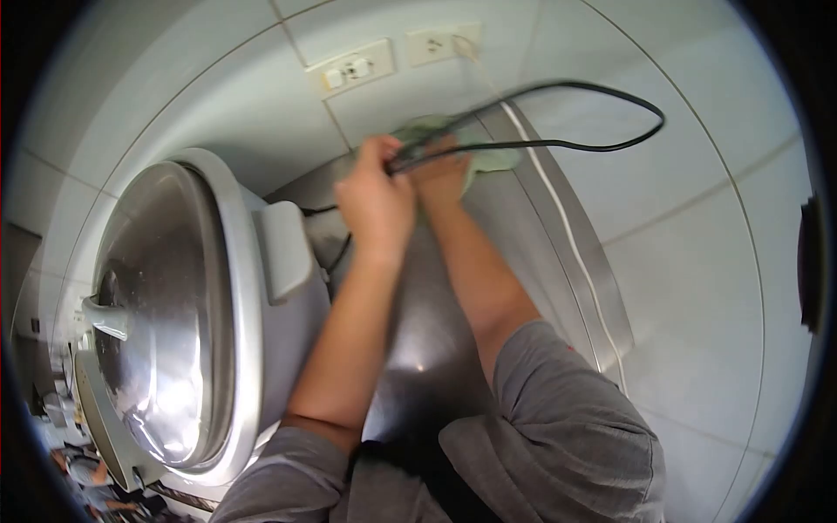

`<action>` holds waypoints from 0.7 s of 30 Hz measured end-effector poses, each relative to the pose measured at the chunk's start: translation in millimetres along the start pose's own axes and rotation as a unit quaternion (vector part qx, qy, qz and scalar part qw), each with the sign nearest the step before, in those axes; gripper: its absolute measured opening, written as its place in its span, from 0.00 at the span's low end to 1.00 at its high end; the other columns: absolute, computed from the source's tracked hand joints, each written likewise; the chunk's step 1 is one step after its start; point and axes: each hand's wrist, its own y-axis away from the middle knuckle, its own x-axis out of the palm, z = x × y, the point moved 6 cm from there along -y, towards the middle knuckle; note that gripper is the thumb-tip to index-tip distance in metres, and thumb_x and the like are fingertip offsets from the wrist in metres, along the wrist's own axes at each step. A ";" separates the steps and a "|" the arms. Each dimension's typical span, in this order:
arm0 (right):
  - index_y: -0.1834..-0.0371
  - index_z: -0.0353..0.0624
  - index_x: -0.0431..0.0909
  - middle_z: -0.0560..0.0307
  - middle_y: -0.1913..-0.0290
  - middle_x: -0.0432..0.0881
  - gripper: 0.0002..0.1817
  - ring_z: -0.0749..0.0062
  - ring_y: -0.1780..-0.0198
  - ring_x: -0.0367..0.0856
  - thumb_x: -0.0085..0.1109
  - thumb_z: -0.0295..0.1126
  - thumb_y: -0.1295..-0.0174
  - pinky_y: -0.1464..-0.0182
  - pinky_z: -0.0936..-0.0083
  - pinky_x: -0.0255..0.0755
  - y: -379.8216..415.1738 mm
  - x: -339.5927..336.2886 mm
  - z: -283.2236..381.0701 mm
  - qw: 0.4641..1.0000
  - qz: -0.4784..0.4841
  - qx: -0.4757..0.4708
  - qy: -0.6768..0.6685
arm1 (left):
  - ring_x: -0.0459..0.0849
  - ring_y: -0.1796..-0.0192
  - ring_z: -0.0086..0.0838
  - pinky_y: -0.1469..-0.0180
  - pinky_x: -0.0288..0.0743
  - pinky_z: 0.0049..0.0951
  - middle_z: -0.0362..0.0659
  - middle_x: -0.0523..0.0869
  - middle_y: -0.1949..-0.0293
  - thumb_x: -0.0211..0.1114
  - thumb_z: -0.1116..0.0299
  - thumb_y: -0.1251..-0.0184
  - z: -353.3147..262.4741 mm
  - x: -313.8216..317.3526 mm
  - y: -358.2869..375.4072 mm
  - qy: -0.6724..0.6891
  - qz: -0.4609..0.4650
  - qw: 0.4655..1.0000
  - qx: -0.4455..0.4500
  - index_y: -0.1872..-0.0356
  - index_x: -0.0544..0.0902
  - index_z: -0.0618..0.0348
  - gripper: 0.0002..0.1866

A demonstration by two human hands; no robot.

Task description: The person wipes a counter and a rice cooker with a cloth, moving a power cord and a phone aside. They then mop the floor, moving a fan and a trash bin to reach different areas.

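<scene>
My left hand (377, 199) is closed around a looped black power cord (567, 84), whose loop sticks out to the right over my other hand. Just behind it, my right hand (440, 177) is on a light green cloth (495, 161) against the stainless steel counter (523, 222), near the wall. The cord and my left hand partly hide its fingers, and both hands are slightly blurred. To the left stands a large rice cooker (283, 349) with a shiny metal lid (166, 349) closed on it. A length of black cord runs beside its side handle (288, 248).
Two wall outlets (353, 68) (443, 44) sit above the counter; the left one has white plugs or switches. A white cable (558, 196) descends from the right outlet along the counter's right edge. Tiled walls (697, 288) bound the corner. People appear at the lower left.
</scene>
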 end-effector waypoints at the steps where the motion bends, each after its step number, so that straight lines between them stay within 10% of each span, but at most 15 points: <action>1: 0.35 0.36 0.68 0.40 0.30 0.63 0.32 0.52 0.26 0.56 0.43 0.48 0.37 0.31 0.35 0.45 -32.9 28.7 -27.5 0.994 0.027 0.062 0.087 | 0.83 0.69 0.44 0.65 0.73 0.39 0.52 0.84 0.70 0.56 0.84 0.48 -5.4 1.9 6.6 0.003 0.044 0.998 -0.041 0.56 0.77 0.54 0.18; 3: 0.32 0.30 0.60 0.32 0.30 0.59 0.37 0.36 0.28 0.55 0.47 0.47 0.38 0.34 0.39 0.54 -79.2 43.6 -66.2 0.968 0.065 0.096 0.221 | 0.79 0.73 0.41 0.68 0.71 0.39 0.47 0.81 0.75 0.59 0.81 0.44 0.3 7.9 17.2 0.008 0.025 0.999 -0.018 0.57 0.76 0.55 0.14; 5: 0.31 0.30 0.59 0.35 0.31 0.62 0.37 0.41 0.29 0.58 0.48 0.47 0.38 0.33 0.44 0.58 -108.2 34.0 -108.8 0.959 0.029 0.226 0.169 | 0.78 0.73 0.41 0.67 0.70 0.38 0.45 0.79 0.76 0.60 0.80 0.42 5.4 13.0 21.1 0.013 0.006 1.000 -0.015 0.57 0.76 0.55 0.12; 10: 0.29 0.35 0.57 0.34 0.32 0.63 0.37 0.46 0.29 0.60 0.44 0.50 0.35 0.30 0.57 0.56 -85.0 4.6 -156.3 0.978 0.129 0.133 0.093 | 0.75 0.73 0.37 0.64 0.67 0.37 0.43 0.75 0.78 0.62 0.75 0.39 0.6 19.3 35.1 0.008 0.012 0.999 0.049 0.61 0.78 0.53 0.07; 21: 0.31 0.34 0.59 0.29 0.30 0.57 0.32 0.39 0.29 0.57 0.52 0.32 0.40 0.31 0.50 0.51 332.1 -237.6 -242.2 0.956 0.119 0.237 0.123 | 0.73 0.72 0.31 0.59 0.66 0.35 0.37 0.74 0.79 0.68 0.65 0.40 -18.0 10.2 80.6 0.070 0.046 0.994 0.072 0.67 0.80 0.52 0.06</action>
